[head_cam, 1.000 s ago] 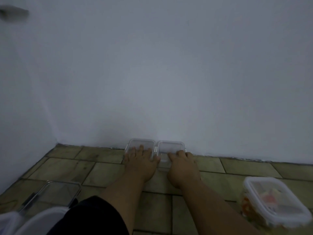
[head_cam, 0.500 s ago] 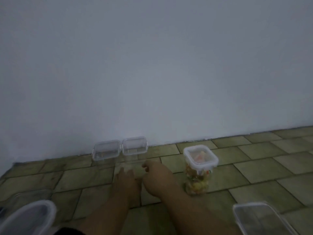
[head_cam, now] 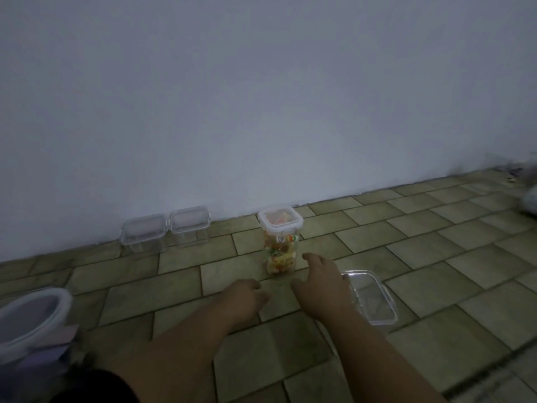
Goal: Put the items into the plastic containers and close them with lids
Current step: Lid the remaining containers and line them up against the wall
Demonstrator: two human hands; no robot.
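- An olive tiled floor meets a plain pale wall; the light is dim.
- The tall clear container, packed with colourful items, stands upright near the wall, long axis vertical, white-rimmed lid on top.
- The right hand, fingers spread and empty, hovers just beside its base.
- The left hand is loosely curled, holding nothing.
- A shallow clear tray lies by the right hand.

Our left hand, fingers loosely curled, our right hand spread, tall lidded container of colourful items just beyond its fingertips, flat clear container beside its outer fingers, small lidded box touching second small box well beyond our left fingers.
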